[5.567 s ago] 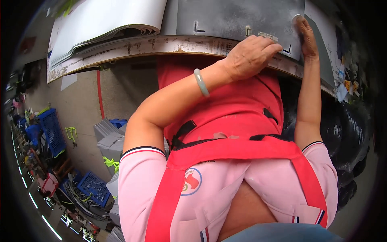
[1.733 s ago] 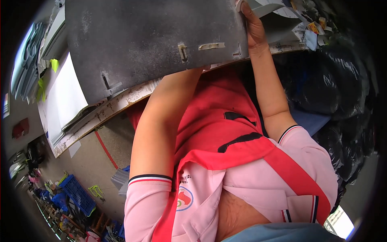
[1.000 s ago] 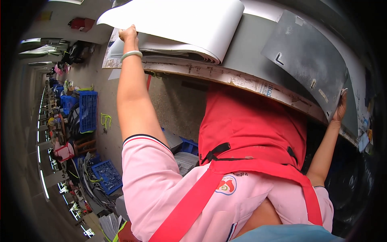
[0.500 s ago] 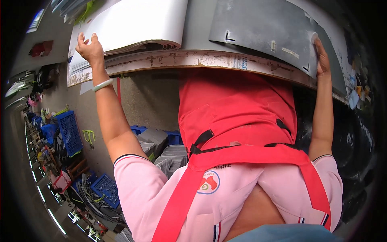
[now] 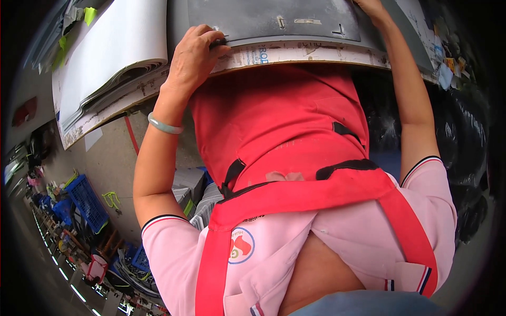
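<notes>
A dark grey sheet [image 5: 274,16] with L-shaped corner marks and small taped patches lies on the table in front of me. My left hand [image 5: 196,59] is closed at its near left corner, fingers curled over the top and thumb at the table edge. Up at the far right side of the sheet is my right hand [image 5: 372,9]; its fingers are mostly cut off by the picture's top edge, so their grip is hidden. To the left, a stack of large white sheets [image 5: 118,39] curls over in a fold.
The worn table edge [image 5: 300,52] runs across in front of my red apron [image 5: 284,116]. Small scraps [image 5: 453,66] hang at the right, above black plastic bags [image 5: 458,158]. Blue crates [image 5: 87,203] stand on the floor at left, and grey stacked material [image 5: 205,203] lies below the table.
My left hand has moved right from the white stack to the grey sheet's corner and closed there. My right hand has slid farther up along the right side. The view has shifted right.
</notes>
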A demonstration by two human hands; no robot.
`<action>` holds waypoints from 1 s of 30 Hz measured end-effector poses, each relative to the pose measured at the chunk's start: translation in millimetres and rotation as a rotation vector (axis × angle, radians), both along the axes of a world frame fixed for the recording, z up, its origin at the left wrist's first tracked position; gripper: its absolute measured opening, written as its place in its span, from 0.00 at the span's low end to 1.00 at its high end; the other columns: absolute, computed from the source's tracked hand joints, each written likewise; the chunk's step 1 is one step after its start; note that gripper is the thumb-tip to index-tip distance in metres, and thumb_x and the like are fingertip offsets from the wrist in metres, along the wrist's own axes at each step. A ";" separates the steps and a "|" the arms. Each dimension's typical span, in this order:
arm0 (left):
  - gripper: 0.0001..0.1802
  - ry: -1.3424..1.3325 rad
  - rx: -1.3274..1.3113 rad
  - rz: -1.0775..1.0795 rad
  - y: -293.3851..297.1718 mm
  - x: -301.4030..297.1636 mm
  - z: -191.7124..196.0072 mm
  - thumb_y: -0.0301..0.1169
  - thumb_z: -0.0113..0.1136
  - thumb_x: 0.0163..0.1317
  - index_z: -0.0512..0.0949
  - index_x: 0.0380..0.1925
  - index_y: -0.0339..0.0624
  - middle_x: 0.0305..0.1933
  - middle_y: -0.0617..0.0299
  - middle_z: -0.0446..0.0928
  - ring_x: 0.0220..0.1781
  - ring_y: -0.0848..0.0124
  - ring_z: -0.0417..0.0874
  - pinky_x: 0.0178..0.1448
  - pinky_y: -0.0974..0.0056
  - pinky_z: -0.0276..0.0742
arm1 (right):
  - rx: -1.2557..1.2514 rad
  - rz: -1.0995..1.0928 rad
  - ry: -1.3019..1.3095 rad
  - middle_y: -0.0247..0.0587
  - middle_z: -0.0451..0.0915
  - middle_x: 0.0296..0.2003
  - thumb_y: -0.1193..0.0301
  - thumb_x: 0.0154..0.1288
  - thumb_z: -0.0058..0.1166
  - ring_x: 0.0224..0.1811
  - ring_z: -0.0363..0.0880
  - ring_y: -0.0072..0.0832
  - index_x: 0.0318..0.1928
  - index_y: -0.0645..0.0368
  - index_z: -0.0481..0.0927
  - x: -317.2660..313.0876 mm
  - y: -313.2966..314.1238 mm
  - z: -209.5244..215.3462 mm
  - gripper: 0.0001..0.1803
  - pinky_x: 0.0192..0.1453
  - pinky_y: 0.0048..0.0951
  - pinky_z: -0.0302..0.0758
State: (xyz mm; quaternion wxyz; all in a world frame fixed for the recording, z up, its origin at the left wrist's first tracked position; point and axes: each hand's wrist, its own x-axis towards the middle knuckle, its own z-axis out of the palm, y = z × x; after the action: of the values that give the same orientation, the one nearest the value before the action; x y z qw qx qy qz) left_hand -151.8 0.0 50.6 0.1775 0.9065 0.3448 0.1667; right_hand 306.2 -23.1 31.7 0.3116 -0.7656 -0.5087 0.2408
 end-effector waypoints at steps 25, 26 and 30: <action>0.07 -0.086 0.203 -0.001 -7.2 -2.8 -17.2 0.32 0.71 0.60 0.84 0.36 0.42 0.42 0.63 0.82 0.45 0.61 0.83 0.48 0.58 0.81 | -0.022 0.033 0.058 0.28 0.79 0.28 0.64 0.65 0.64 0.32 0.72 0.20 0.33 0.62 0.84 -10.3 -4.8 -2.5 0.12 0.38 0.29 0.71; 0.07 -0.083 0.207 0.001 -8.1 -4.0 -15.9 0.32 0.71 0.60 0.84 0.36 0.42 0.41 0.62 0.82 0.45 0.60 0.83 0.48 0.58 0.81 | -0.032 0.048 0.081 0.28 0.79 0.27 0.64 0.65 0.64 0.32 0.72 0.20 0.33 0.63 0.84 -11.7 -3.2 -2.4 0.12 0.38 0.29 0.71; 0.08 -0.066 0.186 0.002 -9.6 -8.2 -13.0 0.31 0.71 0.60 0.84 0.37 0.41 0.43 0.60 0.83 0.47 0.59 0.83 0.50 0.58 0.81 | -0.019 0.055 0.107 0.31 0.80 0.28 0.64 0.64 0.64 0.32 0.74 0.22 0.35 0.64 0.86 -28.5 -3.6 8.8 0.13 0.39 0.30 0.73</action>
State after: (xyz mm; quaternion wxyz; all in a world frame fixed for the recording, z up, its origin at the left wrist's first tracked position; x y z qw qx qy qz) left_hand -159.9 -9.5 37.6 0.1039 0.9128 0.3227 0.2279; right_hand 277.7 -26.7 40.5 0.3243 -0.7402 -0.5099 0.2947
